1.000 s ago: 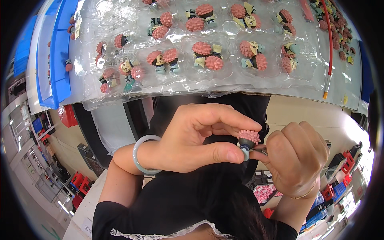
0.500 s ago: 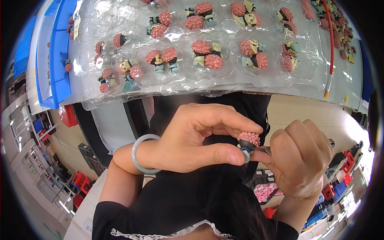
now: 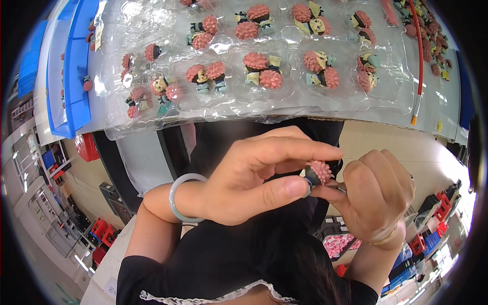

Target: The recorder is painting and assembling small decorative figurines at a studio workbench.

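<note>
A small figurine [image 3: 319, 173] with bumpy pink hair and a dark body is held between the thumb and fingers of my left hand [image 3: 259, 173]. Its pink top points to the right. Closed in a fist, my right hand [image 3: 376, 195] has its thumb against the figurine's lower right side. A short grey metallic piece of a thin tool [image 3: 341, 187] shows at that grip; the rest is hidden in the fist, so its kind cannot be told. Beyond both hands, a clear plastic tray [image 3: 300, 104] holds several similar pink-haired figurines [image 3: 271, 79] in its hollows.
On the table's left stands a blue bin [image 3: 76, 109]. A thin red-handled brush [image 3: 420, 71] lies along the tray's right side. Past it is a heap of figurines [image 3: 432, 40]. A container of pink pieces [image 3: 338, 245] sits below my right hand.
The figurine has turned in my left fingers, its pink hair swinging from upward to the right. My right hand has shifted slightly left. The tray and its figurines look unchanged.
</note>
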